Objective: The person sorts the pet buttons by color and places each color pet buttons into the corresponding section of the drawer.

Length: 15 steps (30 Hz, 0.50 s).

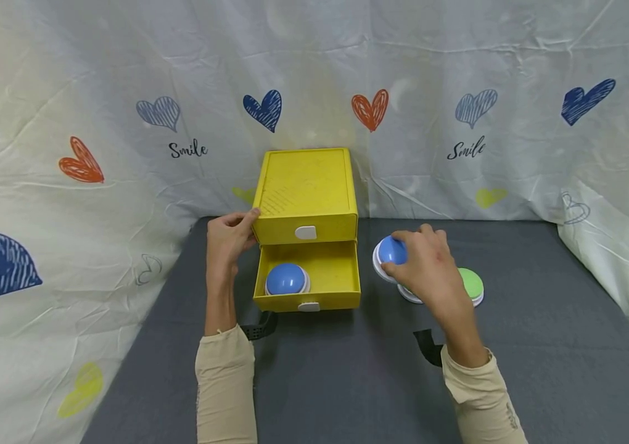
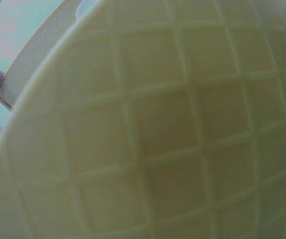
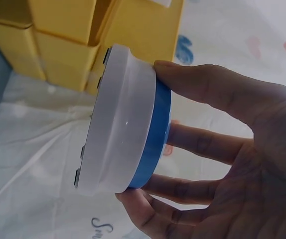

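A yellow two-drawer box [image 1: 308,185] stands against the cloth backdrop, its lower drawer [image 1: 333,265] pulled out. Inside that drawer, on its left side, sits a blue push button [image 1: 285,279]. My left hand [image 1: 227,242] grips the box's front left corner at the upper level; in the left wrist view the latticed yellow side [image 2: 168,119] fills most of the picture. To the right of the box, my right hand [image 1: 431,266] holds a second blue push button [image 3: 125,119] by its edge, fingers spread around the rim. Its white base with small dark feet faces away from the palm.
A green push button [image 1: 470,283] lies on the dark grey table [image 1: 348,382] beyond my right wrist. Another white-based button [image 1: 409,295] is mostly hidden under that hand. Behind the table hangs a white cloth [image 1: 314,68] printed with hearts.
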Each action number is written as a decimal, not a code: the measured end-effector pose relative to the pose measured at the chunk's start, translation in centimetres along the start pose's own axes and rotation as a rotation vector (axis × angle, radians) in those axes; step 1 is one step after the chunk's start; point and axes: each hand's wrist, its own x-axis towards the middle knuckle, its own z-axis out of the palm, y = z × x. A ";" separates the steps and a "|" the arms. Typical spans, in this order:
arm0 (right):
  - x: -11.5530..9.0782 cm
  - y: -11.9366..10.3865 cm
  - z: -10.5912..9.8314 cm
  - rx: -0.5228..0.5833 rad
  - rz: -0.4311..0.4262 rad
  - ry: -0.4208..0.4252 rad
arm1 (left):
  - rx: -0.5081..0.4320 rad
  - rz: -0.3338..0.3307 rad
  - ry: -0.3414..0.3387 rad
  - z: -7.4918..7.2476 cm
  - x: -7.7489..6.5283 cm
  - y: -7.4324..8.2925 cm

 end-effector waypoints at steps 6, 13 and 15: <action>0.2 -1.6 0.6 0.004 -0.056 0.008 | -0.004 0.003 0.003 0.0 0.1 0.0; 0.6 -3.5 1.8 0.008 -0.115 0.006 | -0.014 -0.017 0.001 0.1 0.2 0.0; 0.8 -3.9 2.2 0.007 -0.129 -0.008 | -0.013 -0.023 0.000 0.1 0.2 0.0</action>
